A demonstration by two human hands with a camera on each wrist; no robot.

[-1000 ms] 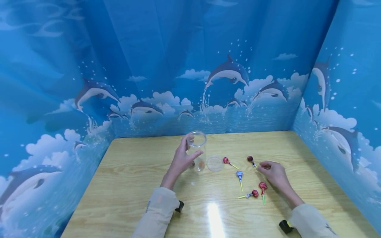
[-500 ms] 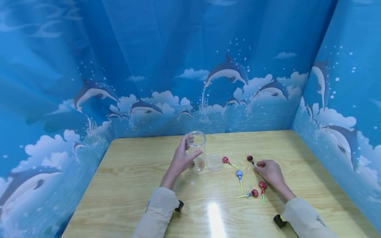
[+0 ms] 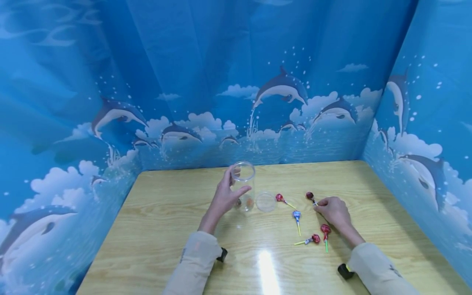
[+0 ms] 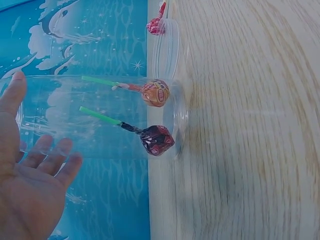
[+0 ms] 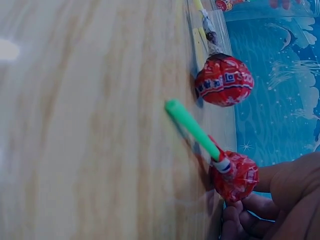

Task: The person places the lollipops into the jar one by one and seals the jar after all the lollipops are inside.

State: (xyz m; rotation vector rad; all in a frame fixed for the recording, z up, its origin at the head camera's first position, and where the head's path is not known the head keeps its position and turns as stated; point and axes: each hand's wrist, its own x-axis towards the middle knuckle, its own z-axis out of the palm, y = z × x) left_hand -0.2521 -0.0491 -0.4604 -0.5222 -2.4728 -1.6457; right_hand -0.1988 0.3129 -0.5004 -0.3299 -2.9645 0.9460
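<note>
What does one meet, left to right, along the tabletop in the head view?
Clear cylindrical plastic jar, clear round plastic lid, far red-wrapped lollipop with yellow stick, blue-wrapped lollipop, maroon-wrapped lollipop, red-wrapped lollipop with green stick.

Clear cylindrical plastic jar point(image 3: 251, 185): upright on table point(image 3: 166, 213), gripped at side, mouth uncovered. Inside, near bottom, two lollipops, heads down, green sticks slanting up: one orange-wrapped point(image 4: 156, 93), one dark purple-wrapped point(image 4: 157, 140). Dark-red lollipop point(image 3: 309, 196): well right of jar, head pointing away from person, stick pinched, mostly hidden.
</note>
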